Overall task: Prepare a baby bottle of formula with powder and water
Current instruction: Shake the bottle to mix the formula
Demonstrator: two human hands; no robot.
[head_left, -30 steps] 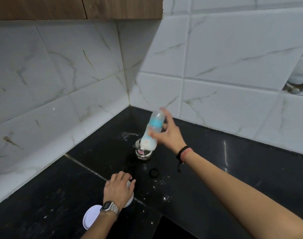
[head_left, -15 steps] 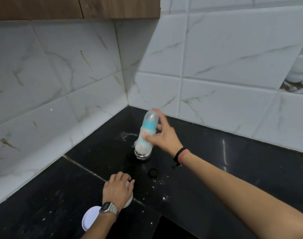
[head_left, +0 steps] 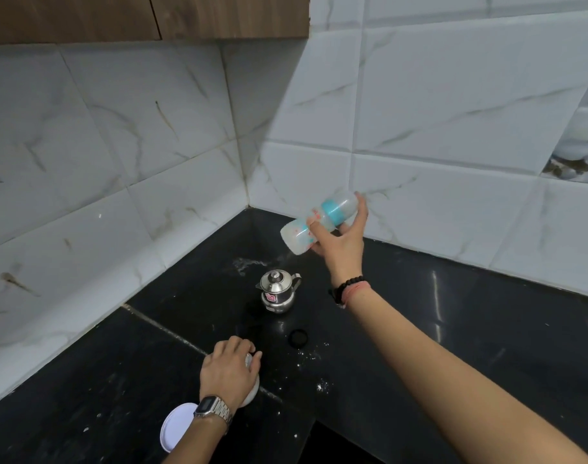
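Right hand (head_left: 339, 244) gripped tilted baby bottle (head_left: 319, 223) above steel pot (head_left: 277, 293), left hand (head_left: 230, 371) curled over white container (head_left: 251, 388) nearer than pot

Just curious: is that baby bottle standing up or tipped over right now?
Tipped. The right hand holds the baby bottle in the air, lying nearly sideways above the counter, its capped end higher.

baby bottle (head_left: 319, 222): clear, milky white inside, turquoise band, small red print
steel pot (head_left: 277, 292): shiny silver, red sticker
bench (head_left: 453, 316): glossy black, white powder specks
wall tiles (head_left: 118, 145): white marble, grey-brown veins
cabinet (head_left: 145, 15): brown wood grain
lid (head_left: 177, 426): white
wristwatch (head_left: 212, 408): silver
ring (head_left: 298, 338): black
bracelets (head_left: 351, 289): black beads, pink thread
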